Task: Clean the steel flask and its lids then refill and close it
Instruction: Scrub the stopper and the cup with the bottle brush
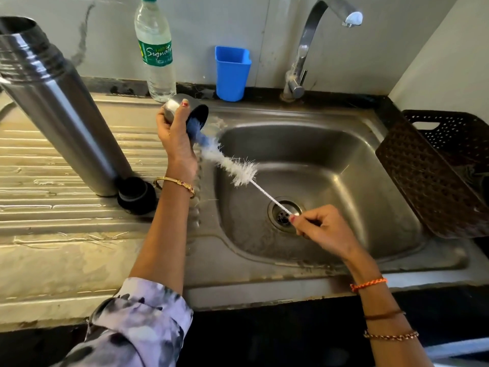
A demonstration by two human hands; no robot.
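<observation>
Bottle brush [239,169] tip hidden inside cup lid [185,112].

Both hands [176,136] [321,229] raised, fingers curled

Open sink basin [357,165]; flask [60,109], black lid [136,196] crowding drainboard.

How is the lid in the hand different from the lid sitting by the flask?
The steel cap is shiny outside and dark inside; the black lid is dark all over. The left hand holds the cap tilted over the sink with the brush poked in; the black lid rests on the drainboard, touching the flask. Both are round.
</observation>
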